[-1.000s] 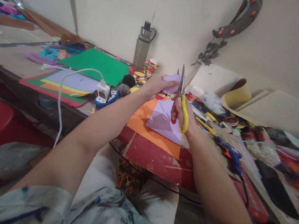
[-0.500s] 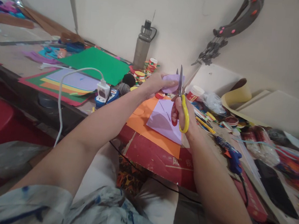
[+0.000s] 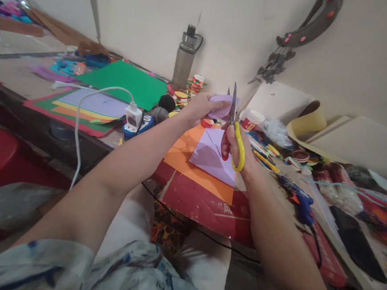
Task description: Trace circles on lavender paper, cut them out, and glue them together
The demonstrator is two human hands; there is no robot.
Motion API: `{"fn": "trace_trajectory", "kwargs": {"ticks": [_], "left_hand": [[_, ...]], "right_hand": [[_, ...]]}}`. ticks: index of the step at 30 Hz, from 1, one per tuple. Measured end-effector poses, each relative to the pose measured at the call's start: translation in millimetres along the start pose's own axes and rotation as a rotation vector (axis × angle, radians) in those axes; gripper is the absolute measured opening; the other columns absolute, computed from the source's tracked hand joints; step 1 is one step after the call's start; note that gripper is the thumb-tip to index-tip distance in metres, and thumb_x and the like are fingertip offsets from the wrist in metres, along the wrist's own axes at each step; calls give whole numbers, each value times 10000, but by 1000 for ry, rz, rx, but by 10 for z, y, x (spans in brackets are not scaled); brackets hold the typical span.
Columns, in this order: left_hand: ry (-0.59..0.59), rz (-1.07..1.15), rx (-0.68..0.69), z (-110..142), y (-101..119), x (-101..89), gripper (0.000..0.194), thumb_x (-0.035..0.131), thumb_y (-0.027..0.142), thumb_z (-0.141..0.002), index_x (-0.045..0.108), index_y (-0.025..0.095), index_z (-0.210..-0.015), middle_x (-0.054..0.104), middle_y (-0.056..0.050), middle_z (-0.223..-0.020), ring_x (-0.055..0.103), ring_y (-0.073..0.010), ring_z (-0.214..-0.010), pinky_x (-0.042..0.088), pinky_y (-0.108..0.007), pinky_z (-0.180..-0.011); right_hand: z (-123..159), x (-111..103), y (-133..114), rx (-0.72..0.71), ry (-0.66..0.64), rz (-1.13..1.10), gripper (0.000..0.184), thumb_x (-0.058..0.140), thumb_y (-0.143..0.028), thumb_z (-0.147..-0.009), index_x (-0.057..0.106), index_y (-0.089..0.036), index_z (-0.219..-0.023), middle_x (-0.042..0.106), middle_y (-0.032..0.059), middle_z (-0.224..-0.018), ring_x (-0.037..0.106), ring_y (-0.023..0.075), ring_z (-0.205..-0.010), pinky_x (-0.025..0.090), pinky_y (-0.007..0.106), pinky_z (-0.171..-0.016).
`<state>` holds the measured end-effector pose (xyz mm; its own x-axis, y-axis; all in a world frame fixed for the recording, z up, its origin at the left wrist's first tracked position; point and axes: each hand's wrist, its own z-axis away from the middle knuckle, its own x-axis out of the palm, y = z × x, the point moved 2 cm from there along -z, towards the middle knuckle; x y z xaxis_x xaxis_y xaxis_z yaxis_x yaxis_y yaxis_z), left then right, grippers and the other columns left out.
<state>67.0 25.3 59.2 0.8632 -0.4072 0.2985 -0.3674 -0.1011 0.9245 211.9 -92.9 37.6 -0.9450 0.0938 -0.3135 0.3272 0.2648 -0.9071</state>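
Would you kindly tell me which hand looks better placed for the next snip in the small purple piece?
Probably the right: the right hand holds the scissors, which stand open at the purple piece. The left hand is occupied, pinching that piece.

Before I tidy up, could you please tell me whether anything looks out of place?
The black cable looks out of place: it runs across the person's knees and might snag. The purple sheet also lies askew on the orange sheet.
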Motion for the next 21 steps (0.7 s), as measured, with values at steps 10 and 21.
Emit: {"fn": "trace_trajectory", "kwargs": {"ticks": [10, 21], "left_hand": [[-35, -17, 12, -7, -34, 14, 232, 954, 273, -882, 796, 122, -960, 811, -67, -861, 777, -161, -839, 595, -288, -871], [-29, -21, -25, 24, 37, 16, 243, 960, 279, -889, 791, 118, -957, 792, -55, -840, 767, -136, -796, 589, -261, -803]], "right_hand": [[-26, 21, 46, -10, -6, -73, 751, 659, -983, -834, 532, -268, -1023, 478, -87, -622, 432, 96, -420, 390, 238, -346], [8, 31, 1, 5, 6, -98, 693, 696, -930, -863, 547, -268, -1002, 464, -90, -613, 417, 93, -421, 367, 229, -332]]}}
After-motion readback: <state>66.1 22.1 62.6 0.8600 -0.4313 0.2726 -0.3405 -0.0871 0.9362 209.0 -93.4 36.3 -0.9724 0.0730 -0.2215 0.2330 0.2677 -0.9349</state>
